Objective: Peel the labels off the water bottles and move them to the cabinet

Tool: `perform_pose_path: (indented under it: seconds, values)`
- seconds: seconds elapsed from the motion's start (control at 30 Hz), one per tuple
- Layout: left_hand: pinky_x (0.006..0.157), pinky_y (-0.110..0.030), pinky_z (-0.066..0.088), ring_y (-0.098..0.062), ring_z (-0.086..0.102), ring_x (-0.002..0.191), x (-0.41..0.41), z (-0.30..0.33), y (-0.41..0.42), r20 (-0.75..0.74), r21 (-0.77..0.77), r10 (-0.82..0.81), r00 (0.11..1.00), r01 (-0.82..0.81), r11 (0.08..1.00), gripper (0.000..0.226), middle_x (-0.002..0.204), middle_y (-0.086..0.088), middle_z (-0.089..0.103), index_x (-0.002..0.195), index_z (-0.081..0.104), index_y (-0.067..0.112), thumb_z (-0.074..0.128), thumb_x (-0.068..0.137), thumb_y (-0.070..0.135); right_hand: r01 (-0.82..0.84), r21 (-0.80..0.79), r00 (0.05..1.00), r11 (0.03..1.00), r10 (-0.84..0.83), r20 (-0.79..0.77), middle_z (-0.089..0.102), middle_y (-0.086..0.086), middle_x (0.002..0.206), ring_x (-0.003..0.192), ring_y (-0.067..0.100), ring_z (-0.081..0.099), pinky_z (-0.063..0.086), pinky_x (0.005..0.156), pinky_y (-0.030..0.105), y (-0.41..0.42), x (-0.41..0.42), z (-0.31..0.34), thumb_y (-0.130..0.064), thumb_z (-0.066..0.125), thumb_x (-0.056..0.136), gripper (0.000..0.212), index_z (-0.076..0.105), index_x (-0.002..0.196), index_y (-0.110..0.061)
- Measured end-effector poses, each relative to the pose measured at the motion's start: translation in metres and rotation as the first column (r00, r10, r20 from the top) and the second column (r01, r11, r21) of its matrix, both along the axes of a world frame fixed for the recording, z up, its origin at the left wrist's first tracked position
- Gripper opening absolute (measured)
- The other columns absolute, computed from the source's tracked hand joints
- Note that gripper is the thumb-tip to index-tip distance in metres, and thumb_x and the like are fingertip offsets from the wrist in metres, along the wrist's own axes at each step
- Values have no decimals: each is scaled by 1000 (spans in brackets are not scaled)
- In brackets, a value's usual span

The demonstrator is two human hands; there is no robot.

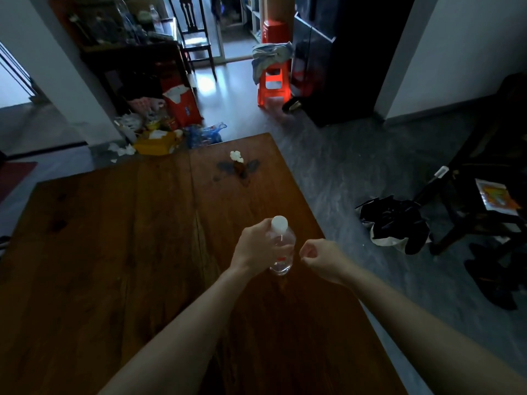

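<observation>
Nearby, crumpled tissue (pixel 236 156) beyond water bottle (pixel 282 252)

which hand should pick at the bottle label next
Probably the right hand: it is free, fingers curled, right beside the water bottle. The left hand already grips the bottle upright on the table, steadying it.

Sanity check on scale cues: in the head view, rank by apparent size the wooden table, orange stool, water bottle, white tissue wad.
1. wooden table
2. orange stool, though it stands farther away
3. water bottle, partly hidden by the left hand
4. white tissue wad
</observation>
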State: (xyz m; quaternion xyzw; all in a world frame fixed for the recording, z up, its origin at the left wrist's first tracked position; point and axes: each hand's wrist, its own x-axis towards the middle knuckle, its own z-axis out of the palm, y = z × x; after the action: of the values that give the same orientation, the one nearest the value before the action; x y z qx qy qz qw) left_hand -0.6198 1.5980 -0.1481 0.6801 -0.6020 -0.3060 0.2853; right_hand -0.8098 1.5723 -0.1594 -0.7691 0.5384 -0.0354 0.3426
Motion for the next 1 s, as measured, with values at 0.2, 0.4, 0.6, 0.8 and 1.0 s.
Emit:
perform_pose_path:
  seconds: [0.2, 0.4, 0.6, 0.8, 1.0]
  values:
    - [81, -26, 61, -6, 71, 94, 14, 43, 5, -37, -136, -150, 988, 144, 980, 52, 106, 9, 73, 119, 67, 18, 88, 74, 34, -62, -194, 992, 979, 82, 94, 54, -16, 89, 75, 1, 55, 45, 65, 18, 23, -11, 11, -33, 61, 96, 10, 63, 102, -24]
    - [85, -3, 50, 16, 61, 106, 20, 75, 21, -27, -179, -207, 978, 199, 964, 66, 108, 29, 62, 132, 59, 27, 80, 72, 45, -22, -251, 965, 968, 86, 249, 61, -16, 87, 76, -1, 64, 58, 70, 22, 36, -18, 34, -39, 58, 89, 10, 59, 94, -31]
    - [80, 0, 49, 22, 59, 100, 18, 89, 36, -74, -171, -136, 988, 122, 978, 73, 107, 31, 59, 132, 54, 28, 78, 68, 54, -123, -348, 947, 929, 215, 240, 60, -12, 88, 72, 5, 60, 56, 64, 31, 41, -11, 59, -62, 39, 89, 46, 62, 96, -23]
    - [79, 0, 48, 21, 60, 104, 26, 97, 51, -94, -188, -97, 991, 78, 979, 71, 105, 32, 63, 131, 58, 28, 82, 67, 51, -264, -362, 937, 894, 327, 123, 57, -12, 92, 75, 6, 58, 56, 68, 35, 41, -4, 72, -65, 27, 91, 54, 59, 102, -23]
    - [82, -7, 54, 12, 64, 107, 50, 108, 75, -99, -197, -7, 995, -12, 980, 66, 109, 26, 68, 129, 58, 35, 84, 70, 49, -396, -353, 894, 848, 444, 65, 59, -13, 96, 78, 7, 61, 58, 72, 32, 41, 28, 82, -58, 29, 91, 48, 58, 106, -22]
